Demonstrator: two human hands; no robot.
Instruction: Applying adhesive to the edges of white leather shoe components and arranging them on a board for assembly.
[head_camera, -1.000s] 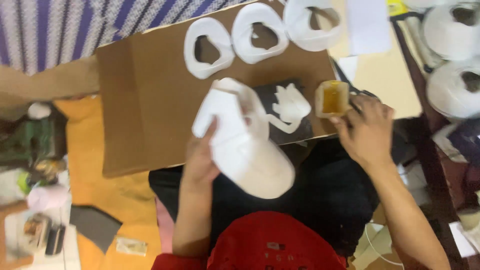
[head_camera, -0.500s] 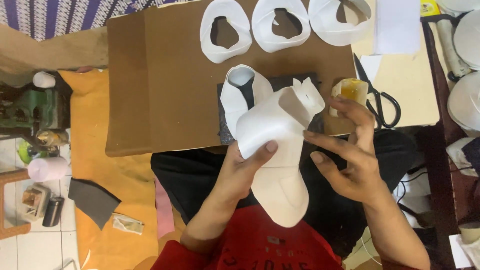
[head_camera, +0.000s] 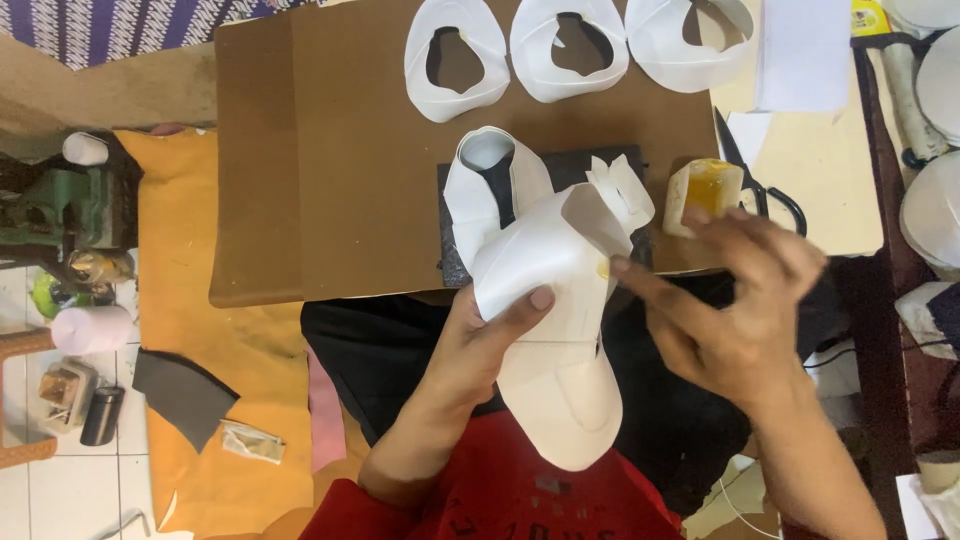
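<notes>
Surface: brown board (head_camera: 330, 150) lying across the lap.
Left hand (head_camera: 480, 345): gripping white shoe upper (head_camera: 550, 300), toe pointing bodyward.
Right hand (head_camera: 745, 300): open, fingertip touching the upper's right edge.

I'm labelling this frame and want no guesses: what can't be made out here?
Head view only:
- Right hand: motion-blurred, so whether its fingertip touches the white shoe upper is unclear.
- Scissors: handles partly behind the right hand.
- Glue cup: how full it is, too small to tell.
- White rolls: cut off by the right edge.
- Left hand: fingers hidden behind the upper.
</notes>
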